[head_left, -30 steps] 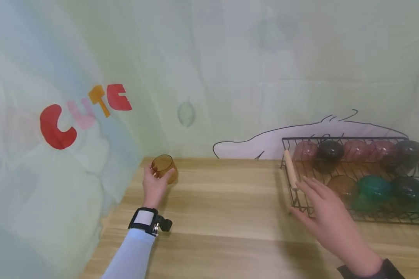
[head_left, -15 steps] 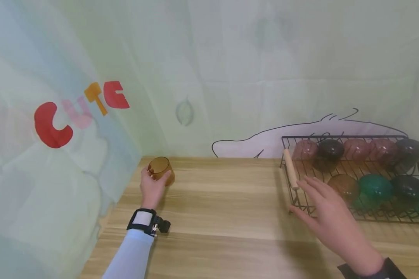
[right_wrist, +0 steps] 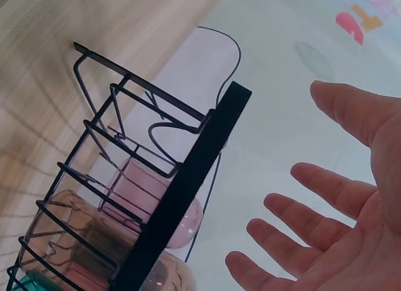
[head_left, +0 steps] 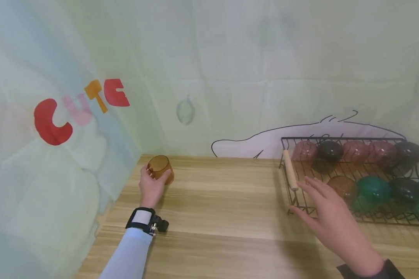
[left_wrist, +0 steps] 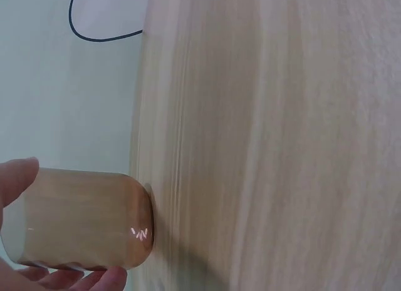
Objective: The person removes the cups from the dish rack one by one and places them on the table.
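Observation:
At the table's far left corner, my left hand grips an amber glass cup between thumb and fingers. The cup stands upright, mouth upward, its base at the tabletop; I cannot tell whether it bears its full weight there. In the left wrist view, the thumb lies on one side of the clear amber cup and the fingertips curl beneath the other. Over the near left end of a black wire rack hovers my right hand. Its fingers are extended, holding nothing, close to the rack's wooden handle.
The rack holds two rows of upside-down glass cups: pink, dark grey, teal and amber. A printed cloth hangs behind and to the left of the wooden table.
My left hand and the cup have shifted slightly left and toward me. The right hand keeps its place beside the rack handle. The head view has turned a little.

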`<control>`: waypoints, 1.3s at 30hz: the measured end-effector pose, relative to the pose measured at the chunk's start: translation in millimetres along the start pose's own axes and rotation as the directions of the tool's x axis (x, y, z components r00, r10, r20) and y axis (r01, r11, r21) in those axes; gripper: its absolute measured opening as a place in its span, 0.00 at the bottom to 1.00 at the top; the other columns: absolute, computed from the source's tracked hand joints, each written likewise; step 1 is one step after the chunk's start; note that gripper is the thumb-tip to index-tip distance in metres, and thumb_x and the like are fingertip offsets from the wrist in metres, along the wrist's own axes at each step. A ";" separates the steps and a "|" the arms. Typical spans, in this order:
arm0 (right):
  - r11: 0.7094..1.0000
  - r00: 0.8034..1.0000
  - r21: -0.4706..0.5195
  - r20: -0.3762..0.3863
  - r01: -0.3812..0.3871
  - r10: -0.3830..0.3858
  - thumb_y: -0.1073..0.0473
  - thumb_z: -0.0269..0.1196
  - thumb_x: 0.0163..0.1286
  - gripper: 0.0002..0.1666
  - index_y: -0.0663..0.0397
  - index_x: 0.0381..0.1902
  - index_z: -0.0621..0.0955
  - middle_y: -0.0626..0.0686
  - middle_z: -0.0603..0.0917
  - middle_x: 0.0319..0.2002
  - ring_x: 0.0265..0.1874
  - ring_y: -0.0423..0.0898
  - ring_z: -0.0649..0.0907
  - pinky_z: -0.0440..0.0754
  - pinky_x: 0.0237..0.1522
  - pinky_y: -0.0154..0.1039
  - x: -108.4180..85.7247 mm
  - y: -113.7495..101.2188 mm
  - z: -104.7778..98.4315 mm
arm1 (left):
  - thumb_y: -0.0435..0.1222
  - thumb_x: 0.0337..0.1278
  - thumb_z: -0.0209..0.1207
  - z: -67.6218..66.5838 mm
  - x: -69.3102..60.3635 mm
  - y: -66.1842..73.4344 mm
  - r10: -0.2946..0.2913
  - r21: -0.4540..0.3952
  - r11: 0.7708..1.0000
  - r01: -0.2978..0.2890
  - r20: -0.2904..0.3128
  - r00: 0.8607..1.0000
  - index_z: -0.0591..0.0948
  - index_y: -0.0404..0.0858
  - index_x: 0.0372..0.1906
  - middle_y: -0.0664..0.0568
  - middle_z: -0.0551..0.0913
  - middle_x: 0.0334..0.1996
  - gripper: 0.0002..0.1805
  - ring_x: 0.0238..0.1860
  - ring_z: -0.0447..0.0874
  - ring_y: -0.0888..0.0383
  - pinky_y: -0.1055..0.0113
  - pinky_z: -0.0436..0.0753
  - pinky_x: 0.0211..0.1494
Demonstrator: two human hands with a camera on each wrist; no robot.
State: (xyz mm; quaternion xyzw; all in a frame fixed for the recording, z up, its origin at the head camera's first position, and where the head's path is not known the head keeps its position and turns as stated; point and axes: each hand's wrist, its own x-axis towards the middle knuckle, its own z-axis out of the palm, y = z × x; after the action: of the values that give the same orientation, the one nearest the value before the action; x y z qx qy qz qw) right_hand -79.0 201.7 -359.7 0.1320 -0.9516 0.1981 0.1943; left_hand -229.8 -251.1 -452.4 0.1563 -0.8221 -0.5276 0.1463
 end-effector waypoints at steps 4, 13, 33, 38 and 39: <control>1.000 1.000 -0.009 -0.008 -0.002 0.002 0.46 0.71 0.52 0.37 0.53 0.59 0.75 0.63 0.72 0.62 0.60 0.63 0.70 0.69 0.55 0.66 -1.0 2.4 -2.4 | 0.56 0.43 0.67 0.7 1.1 -1.3 0.009 0.033 0.999 -0.009 -0.014 1.000 0.48 0.42 0.73 0.40 0.57 0.70 0.56 0.68 0.60 0.42 0.48 0.66 0.68; 0.999 0.999 -0.045 -0.046 0.000 -0.002 0.46 0.70 0.52 0.39 0.55 0.60 0.74 0.63 0.70 0.64 0.60 0.64 0.70 0.68 0.56 0.65 1.4 15.7 -25.4 | 0.60 0.49 0.60 2.0 -18.2 34.4 0.164 0.135 0.979 -0.152 -0.086 0.983 0.45 0.45 0.74 0.48 0.45 0.75 0.54 0.74 0.44 0.51 0.50 0.51 0.75; 0.981 0.983 -0.192 0.180 0.008 0.027 0.32 0.70 0.44 0.48 0.56 0.58 0.75 0.67 0.65 0.66 0.65 0.68 0.62 0.58 0.60 0.70 27.8 56.1 -64.3 | 0.51 0.49 0.64 40.6 -120.9 115.3 0.725 0.307 0.611 -0.729 0.151 0.672 0.60 0.43 0.70 0.42 0.48 0.74 0.44 0.75 0.36 0.42 0.35 0.51 0.70; 0.972 0.974 -0.236 0.224 0.015 0.039 0.43 0.75 0.40 0.47 0.55 0.58 0.75 0.67 0.67 0.64 0.62 0.67 0.66 0.61 0.57 0.72 29.4 66.4 -58.6 | 0.54 0.48 0.64 55.1 -147.8 119.4 0.660 0.314 0.615 -0.723 0.297 0.690 0.55 0.49 0.72 0.48 0.40 0.75 0.47 0.75 0.30 0.42 0.34 0.51 0.69; 0.969 0.972 -0.245 0.229 0.015 0.043 0.45 0.76 0.39 0.46 0.56 0.57 0.75 0.67 0.67 0.64 0.62 0.67 0.66 0.61 0.57 0.72 29.1 68.7 -58.0 | 0.55 0.48 0.64 58.7 -152.3 119.5 0.640 0.326 0.611 -0.721 0.333 0.693 0.55 0.50 0.72 0.48 0.38 0.75 0.48 0.75 0.29 0.41 0.34 0.52 0.69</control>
State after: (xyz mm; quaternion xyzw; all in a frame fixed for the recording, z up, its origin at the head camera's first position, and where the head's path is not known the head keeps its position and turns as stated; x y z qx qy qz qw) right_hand -109.0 282.4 -320.7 0.1224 -0.9859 0.0634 0.0947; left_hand -127.5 -93.1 -378.3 -0.1897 -0.9240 -0.2473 0.2214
